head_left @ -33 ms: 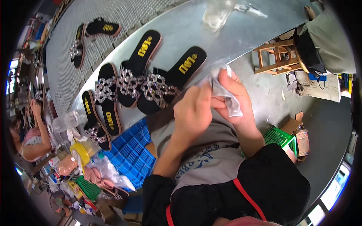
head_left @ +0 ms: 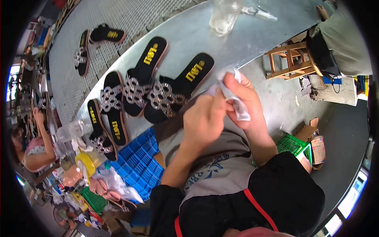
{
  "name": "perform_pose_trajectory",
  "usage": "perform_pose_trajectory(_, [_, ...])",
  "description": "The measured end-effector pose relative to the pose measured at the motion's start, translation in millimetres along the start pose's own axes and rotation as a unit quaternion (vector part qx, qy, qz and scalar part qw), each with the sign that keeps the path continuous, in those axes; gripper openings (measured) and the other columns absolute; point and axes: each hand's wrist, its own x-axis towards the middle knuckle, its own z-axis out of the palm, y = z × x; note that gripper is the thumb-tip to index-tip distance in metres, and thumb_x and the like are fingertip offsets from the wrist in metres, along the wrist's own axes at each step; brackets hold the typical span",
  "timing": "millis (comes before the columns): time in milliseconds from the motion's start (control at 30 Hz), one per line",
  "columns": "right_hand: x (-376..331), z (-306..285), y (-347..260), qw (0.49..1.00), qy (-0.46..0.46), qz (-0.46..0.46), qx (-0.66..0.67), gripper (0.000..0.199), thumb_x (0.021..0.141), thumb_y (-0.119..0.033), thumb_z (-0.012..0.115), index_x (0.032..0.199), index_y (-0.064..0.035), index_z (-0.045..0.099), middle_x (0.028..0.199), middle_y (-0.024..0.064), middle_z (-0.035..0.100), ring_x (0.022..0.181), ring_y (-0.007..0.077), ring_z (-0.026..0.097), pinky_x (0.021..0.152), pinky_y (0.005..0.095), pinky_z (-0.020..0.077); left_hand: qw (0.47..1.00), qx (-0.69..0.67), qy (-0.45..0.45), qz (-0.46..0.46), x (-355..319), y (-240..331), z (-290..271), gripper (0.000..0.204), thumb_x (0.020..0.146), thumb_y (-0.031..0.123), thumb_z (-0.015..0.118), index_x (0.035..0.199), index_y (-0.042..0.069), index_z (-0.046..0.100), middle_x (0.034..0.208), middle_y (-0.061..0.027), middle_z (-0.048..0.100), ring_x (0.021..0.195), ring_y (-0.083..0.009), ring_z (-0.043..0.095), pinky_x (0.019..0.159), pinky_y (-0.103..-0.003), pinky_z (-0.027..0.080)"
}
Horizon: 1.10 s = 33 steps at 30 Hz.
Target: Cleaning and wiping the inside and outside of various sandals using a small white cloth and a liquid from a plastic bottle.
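A thin white cloth (head_left: 238, 106) is bunched between my two hands, above my lap and off the table's near edge. My right hand (head_left: 249, 98) is closed on it, thumb uppermost, with one end draped over the fingers. My left hand (head_left: 203, 120) has its fingers curled against the cloth's other side; their tips are hidden. Just left of my hands, several black slide sandals with silvery ring-patterned straps lie on the metal table (head_left: 189, 33). The closest one is a sandal (head_left: 164, 96) whose sole points away to the right.
Beyond the table runs a textured conveyor belt (head_left: 79, 17) carrying another sandal (head_left: 107, 34). A clear plastic cup (head_left: 223, 19) stands at the table's far side. Blue crates (head_left: 138, 166) are below on the left, a green basket (head_left: 290, 144) at right. Near a wooden stool (head_left: 290, 59) is another person.
The view has shifted slightly, so the sandals and cup appear a little lower. My hands stay close together, and the cloth's hanging end is folded a bit narrower.
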Motion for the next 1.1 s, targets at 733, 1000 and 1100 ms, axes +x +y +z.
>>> perform_pose_trajectory(733, [-22, -9, -117, 0.954, 0.053, -0.212, -0.206, 0.014, 0.107, -0.011, 0.054, 0.116, -0.0015, 0.059, 0.088, 0.0093, 0.069, 0.046, 0.0028, 0.034, 0.045, 0.0225, 0.0267, 0.982, 0.003, 0.129, -0.136, 162, -54, 86, 0.061, 0.085, 0.023, 0.085, 0.134, 0.0, 0.056, 0.125, -0.0156, 0.065, 0.114, -0.0323, 0.064, 0.099, -0.042, 0.05])
perform_pose_trajectory(1000, [-51, -35, -125, 0.902, 0.162, -0.201, -0.345, 0.024, 0.107, -0.01, 0.055, 0.125, -0.0009, 0.068, 0.086, 0.0037, 0.07, 0.052, 0.0039, 0.039, 0.047, 0.0216, 0.029, 0.926, -0.302, -0.151, -0.17, 125, 4, 53, 0.077, 0.073, 0.025, 0.09, 0.137, -0.001, 0.055, 0.128, -0.0163, 0.062, 0.119, -0.0281, 0.062, 0.102, -0.039, 0.048])
perform_pose_trajectory(1100, [-61, -49, -113, 0.905, 0.202, -0.169, -0.335, 0.019, 0.106, -0.006, 0.055, 0.118, 0.0018, 0.067, 0.085, 0.0066, 0.069, 0.051, 0.0038, 0.036, 0.048, 0.0212, 0.0282, 0.841, -0.378, -0.269, -0.279, 79, 20, 51, 0.077, 0.073, 0.023, 0.089, 0.138, 0.0, 0.055, 0.127, -0.0137, 0.062, 0.12, -0.0244, 0.061, 0.105, -0.038, 0.047])
